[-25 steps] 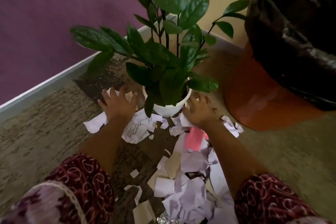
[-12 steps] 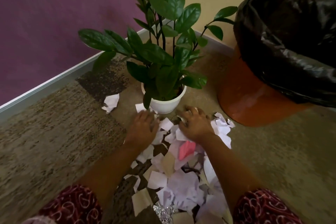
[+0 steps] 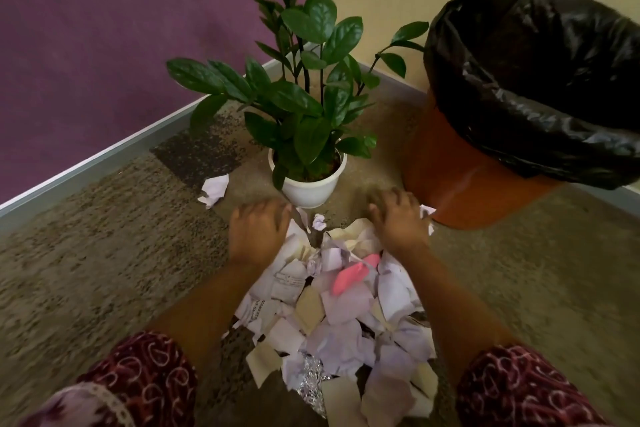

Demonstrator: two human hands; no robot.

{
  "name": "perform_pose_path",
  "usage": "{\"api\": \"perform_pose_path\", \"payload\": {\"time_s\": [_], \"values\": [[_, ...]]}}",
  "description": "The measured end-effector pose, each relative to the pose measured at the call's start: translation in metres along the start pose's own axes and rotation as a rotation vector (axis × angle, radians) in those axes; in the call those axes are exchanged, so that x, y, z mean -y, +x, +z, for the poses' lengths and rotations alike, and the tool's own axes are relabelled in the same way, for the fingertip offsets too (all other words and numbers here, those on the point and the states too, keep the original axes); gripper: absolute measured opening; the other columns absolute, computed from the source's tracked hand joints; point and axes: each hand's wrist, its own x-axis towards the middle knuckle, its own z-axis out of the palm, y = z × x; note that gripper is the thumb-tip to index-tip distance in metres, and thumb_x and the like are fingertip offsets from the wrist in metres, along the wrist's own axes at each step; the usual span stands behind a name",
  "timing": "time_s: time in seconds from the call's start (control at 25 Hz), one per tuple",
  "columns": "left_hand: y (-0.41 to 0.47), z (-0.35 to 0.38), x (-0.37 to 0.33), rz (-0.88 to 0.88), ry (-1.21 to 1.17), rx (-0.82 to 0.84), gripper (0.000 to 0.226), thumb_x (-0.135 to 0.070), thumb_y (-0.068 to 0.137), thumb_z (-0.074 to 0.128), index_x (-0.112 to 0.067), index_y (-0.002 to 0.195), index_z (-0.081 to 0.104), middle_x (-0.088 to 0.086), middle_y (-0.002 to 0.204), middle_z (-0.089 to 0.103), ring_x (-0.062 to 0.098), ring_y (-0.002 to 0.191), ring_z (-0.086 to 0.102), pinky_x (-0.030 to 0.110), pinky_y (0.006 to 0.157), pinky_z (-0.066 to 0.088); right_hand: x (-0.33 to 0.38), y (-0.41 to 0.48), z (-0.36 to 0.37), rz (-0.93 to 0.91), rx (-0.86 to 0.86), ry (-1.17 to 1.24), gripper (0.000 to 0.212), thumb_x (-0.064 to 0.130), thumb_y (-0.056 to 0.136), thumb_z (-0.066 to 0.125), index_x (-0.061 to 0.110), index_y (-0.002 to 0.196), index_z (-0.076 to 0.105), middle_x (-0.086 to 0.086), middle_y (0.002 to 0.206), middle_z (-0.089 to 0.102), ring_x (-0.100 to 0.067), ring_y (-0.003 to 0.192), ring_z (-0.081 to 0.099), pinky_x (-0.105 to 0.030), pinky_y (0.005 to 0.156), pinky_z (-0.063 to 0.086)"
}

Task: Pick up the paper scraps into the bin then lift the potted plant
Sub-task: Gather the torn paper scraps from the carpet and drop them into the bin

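A heap of white paper scraps (image 3: 343, 322) with one pink piece (image 3: 349, 276) lies on the carpet between my forearms. My left hand (image 3: 258, 232) rests palm down on the heap's far left edge, fingers spread. My right hand (image 3: 398, 218) lies flat on the far right edge, over a few scraps. Neither hand grips anything. Just beyond the hands stands the potted plant (image 3: 308, 184), dark green leaves in a white pot. The bin (image 3: 460, 180), orange with a black liner, stands to the right of the plant.
One stray crumpled scrap (image 3: 214, 189) lies left of the pot. A piece of silver foil (image 3: 311, 381) sits at the near end of the heap. Purple and cream walls meet in a corner behind the plant, with a grey skirting board (image 3: 104, 163).
Both hands swept scraps from around the pot toward me, bunching them into one heap. They now sit wider apart at the heap's far edge. The view has pulled back slightly.
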Motion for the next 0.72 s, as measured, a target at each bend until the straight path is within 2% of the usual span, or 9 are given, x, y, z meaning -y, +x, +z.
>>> {"api": "perform_pose_path", "payload": {"time_s": [0.12,0.24,0.36,0.44,0.56,0.64,0.72], "values": [[0.017,0.010,0.017,-0.207,0.105,0.051,0.040,-0.038,0.098,0.040,-0.012,0.123,0.059,0.011,0.126,0.062,0.026,0.119,0.055,0.041,0.109,0.034,-0.016,0.007,-0.004,0.041,0.040,-0.111,0.043,0.042,0.098,0.037,0.024,0.136,0.043,-0.007,0.151,0.031,-0.026,0.141,0.025,-0.055,0.113,0.018],[0.026,0.021,0.031,-0.324,0.162,0.126,0.054,-0.046,0.097,0.038,-0.012,0.140,0.040,0.014,0.150,0.038,0.031,0.142,0.030,0.050,0.118,0.015,-0.019,0.004,0.007,0.036,0.101,-0.112,0.044,0.046,0.098,0.034,0.028,0.138,0.041,-0.006,0.154,0.025,-0.029,0.145,0.016,-0.058,0.113,0.017],[0.043,0.028,0.045,-0.431,0.187,0.193,0.065,-0.054,0.095,0.036,-0.025,0.150,0.019,0.010,0.161,0.007,0.036,0.149,0.002,0.059,0.117,0.005,-0.022,0.000,0.017,0.075,0.143,-0.079,0.046,0.046,0.099,0.033,0.031,0.142,0.034,-0.005,0.155,0.022,-0.032,0.145,0.013,-0.062,0.110,0.022],[0.052,0.030,0.056,-0.509,0.110,0.236,0.064,-0.056,0.094,0.036,-0.032,0.150,0.015,0.009,0.162,-0.003,0.039,0.148,-0.003,0.061,0.116,0.005,-0.025,-0.002,0.019,0.074,0.115,-0.058,0.047,0.044,0.098,0.036,0.033,0.143,0.033,-0.004,0.154,0.024,-0.031,0.143,0.017,-0.060,0.110,0.025],[0.054,0.035,0.069,-0.492,0.057,0.381,0.061,-0.051,0.098,0.026,-0.028,0.152,0.010,0.012,0.162,-0.002,0.041,0.147,-0.001,0.054,0.119,0.007,-0.027,-0.006,0.021,0.057,0.083,-0.041,0.047,0.042,0.098,0.038,0.031,0.144,0.035,-0.005,0.152,0.027,-0.030,0.140,0.021,-0.055,0.111,0.028],[0.046,0.036,0.068,-0.405,0.117,0.390,0.062,-0.047,0.100,0.022,-0.017,0.153,0.010,0.014,0.161,0.005,0.039,0.148,0.002,0.050,0.120,0.006,-0.026,-0.011,0.021,0.041,0.062,-0.045,0.046,0.041,0.099,0.037,0.031,0.144,0.036,-0.006,0.151,0.029,-0.029,0.139,0.021,-0.051,0.112,0.029],[0.033,0.034,0.057,-0.366,0.076,0.355,0.062,-0.043,0.102,0.023,-0.009,0.153,0.013,0.014,0.161,0.007,0.036,0.149,0.003,0.046,0.121,0.005,-0.024,-0.019,0.021,0.021,0.042,-0.052,0.045,0.039,0.099,0.036,0.031,0.143,0.038,-0.006,0.150,0.031,-0.029,0.139,0.021,-0.047,0.112,0.029]]}}
